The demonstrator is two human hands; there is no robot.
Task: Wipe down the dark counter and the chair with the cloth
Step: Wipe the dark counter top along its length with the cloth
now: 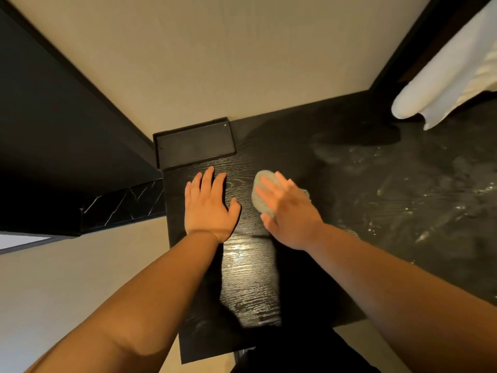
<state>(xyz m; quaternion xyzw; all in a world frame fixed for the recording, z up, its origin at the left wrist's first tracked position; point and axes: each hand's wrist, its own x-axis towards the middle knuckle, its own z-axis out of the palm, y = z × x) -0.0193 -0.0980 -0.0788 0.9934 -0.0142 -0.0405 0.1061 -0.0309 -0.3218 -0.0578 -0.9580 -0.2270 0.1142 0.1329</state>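
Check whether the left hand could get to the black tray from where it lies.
Probably yes. The left hand lies flat on the counter just in front of the tray, with only bare counter between them; the cloth sits off to the right.

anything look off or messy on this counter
Only the dark counter itself: its right part is covered in pale smears and streaks, unlike the cleaner strip by the left hand. Moisture or residue, I cannot tell. The right hand presses the cloth beside them.

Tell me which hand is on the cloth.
The right hand, pressing the grey cloth; the left hand lies flat on the bare dark counter beside it.
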